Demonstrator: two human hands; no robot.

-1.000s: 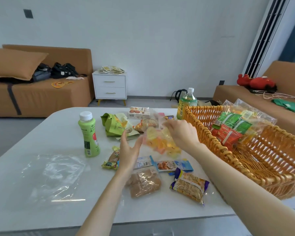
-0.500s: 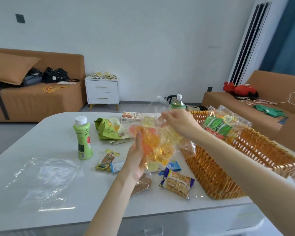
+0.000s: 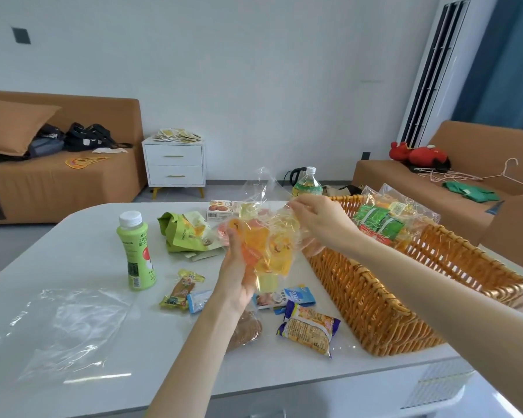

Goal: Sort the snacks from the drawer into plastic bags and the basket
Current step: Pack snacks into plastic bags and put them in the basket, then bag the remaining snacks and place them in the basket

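- We hold a clear bag [image 3: 269, 245] of orange and yellow snack packets above the table [image 3: 73, 236], just left of the basket [image 3: 375, 312].
- Our left hand [image 3: 239, 276] grasps the crinkled film from below; our right hand [image 3: 317, 220] pinches its top edge.
- The basket is woven golden wicker, holding a second bag of green packets [image 3: 381, 221].
- A glossy green bottle [image 3: 136, 251] with a white cap stands at the left; its label print is too small to read.
- An empty bag [image 3: 67, 327] lies flat, near left.
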